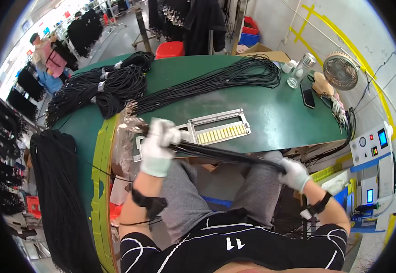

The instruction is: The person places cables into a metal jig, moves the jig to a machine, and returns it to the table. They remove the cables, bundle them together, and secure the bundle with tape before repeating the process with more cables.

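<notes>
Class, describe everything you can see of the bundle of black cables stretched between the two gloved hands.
The bundle of black cables is made of many thin strands gathered lengthwise; their coating looks like plastic or rubber. The left hand and the right hand grip it. Between them it runs nearly straight, sloping down toward the picture's right, over the near edge of the green table and the person's lap. Blur hides single strands; contact with the table is unclear.

The wide fisheye camera sits on the person's head and looks down and forward. Very near is the black shirt with white lines [184, 252]; next come the white-gloved left hand [159, 148] and white-gloved right hand [294, 174], then the flat green worktop [273, 111], and farther, the grey floor [119, 38].
</notes>
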The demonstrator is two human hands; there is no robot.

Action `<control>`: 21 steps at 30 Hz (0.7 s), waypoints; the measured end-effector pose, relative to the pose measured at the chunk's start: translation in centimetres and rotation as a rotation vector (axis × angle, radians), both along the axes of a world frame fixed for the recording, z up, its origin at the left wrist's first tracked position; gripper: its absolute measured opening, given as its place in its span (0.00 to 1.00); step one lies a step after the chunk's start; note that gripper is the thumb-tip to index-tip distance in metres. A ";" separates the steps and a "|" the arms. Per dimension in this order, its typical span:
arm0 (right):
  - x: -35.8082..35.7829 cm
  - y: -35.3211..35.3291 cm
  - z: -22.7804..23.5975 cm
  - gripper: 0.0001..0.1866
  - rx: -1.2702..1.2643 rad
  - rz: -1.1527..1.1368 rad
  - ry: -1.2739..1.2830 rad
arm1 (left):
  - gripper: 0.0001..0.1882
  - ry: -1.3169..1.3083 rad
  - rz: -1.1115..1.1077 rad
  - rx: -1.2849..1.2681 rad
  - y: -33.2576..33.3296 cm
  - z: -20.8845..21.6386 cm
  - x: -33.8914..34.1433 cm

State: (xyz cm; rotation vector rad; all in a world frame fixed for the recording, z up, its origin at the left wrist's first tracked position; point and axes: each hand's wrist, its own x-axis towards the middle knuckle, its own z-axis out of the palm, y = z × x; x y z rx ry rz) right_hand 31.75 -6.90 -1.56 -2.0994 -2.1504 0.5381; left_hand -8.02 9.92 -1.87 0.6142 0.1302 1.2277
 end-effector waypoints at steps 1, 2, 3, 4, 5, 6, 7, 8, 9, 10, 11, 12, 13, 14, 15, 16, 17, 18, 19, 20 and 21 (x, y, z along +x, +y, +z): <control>1.1 1.6 1.3 0.15 0.125 0.036 -0.107 | 0.22 -0.138 0.008 -0.001 1.2 -0.7 -2.0; 1.8 3.3 2.9 0.14 0.189 0.036 -0.163 | 0.22 -0.139 0.000 -0.007 1.8 -1.0 -2.8; 2.3 5.3 4.9 0.12 0.256 0.040 -0.218 | 0.22 -0.021 0.096 -0.066 2.3 -1.1 -3.5; 2.4 7.8 6.7 0.12 0.285 0.054 -0.258 | 0.22 0.105 0.206 -0.123 2.5 -0.9 -4.4; 2.4 10.4 8.4 0.12 0.314 0.069 -0.302 | 0.22 0.227 0.316 -0.180 2.7 -0.9 -5.2; 2.5 13.2 9.7 0.12 0.417 0.137 -0.355 | 0.22 0.231 0.329 -0.181 3.5 -1.2 -5.5; 2.4 16.4 10.5 0.11 0.524 0.219 -0.399 | 0.23 0.259 0.358 -0.237 4.7 -1.7 -5.8; 2.8 19.3 11.0 0.12 0.565 0.240 -0.418 | 0.24 0.276 0.369 -0.290 6.1 -2.3 -5.7; 2.7 22.8 10.8 0.12 0.610 0.272 -0.420 | 0.24 0.281 0.396 -0.291 7.4 -2.0 -6.0; 2.6 26.0 10.8 0.13 0.608 0.246 -0.460 | 0.25 0.413 0.345 -0.355 9.0 -1.8 -5.7; 2.5 28.3 10.3 0.16 0.606 0.219 -0.499 | 0.26 0.543 0.291 -0.418 9.8 -2.0 -5.7; 1.6 29.7 8.9 0.16 0.611 0.239 -0.489 | 0.26 0.543 0.313 -0.425 10.3 -3.5 -6.6; 0.0 30.9 7.8 0.24 0.661 0.246 -0.543 | 0.26 0.831 0.302 -0.350 11.1 -5.3 -8.1; -1.4 32.0 7.0 0.32 0.713 0.251 -0.597 | 0.27 1.118 0.284 -0.274 11.8 -7.0 -9.5; -2.5 32.5 5.9 0.32 0.717 0.261 -0.591 | 0.27 1.402 0.242 -0.195 12.7 -8.2 -10.2; -3.2 32.0 4.7 0.37 0.630 0.316 -0.445 | 0.27 1.403 0.240 -0.203 11.6 -7.3 -9.7; -3.9 31.3 3.4 0.41 0.540 0.369 -0.301 | 0.23 1.536 0.276 0.013 9.7 -6.5 -8.9; -5.0 30.2 2.0 0.40 0.529 0.488 -0.175 | 0.19 1.663 0.323 0.230 7.8 -5.4 -8.4; -6.7 28.6 0.3 0.40 0.512 0.611 -0.043 | 0.19 1.673 0.335 0.207 6.6 -5.6 -8.7; -9.1 26.5 -1.1 0.39 0.499 0.664 0.032 | 0.16 1.778 0.420 0.351 5.6 -5.9 -9.3; -11.5 24.0 -2.6 0.38 0.484 0.720 0.107 | 0.14 1.882 0.503 0.495 4.6 -6.2 -9.9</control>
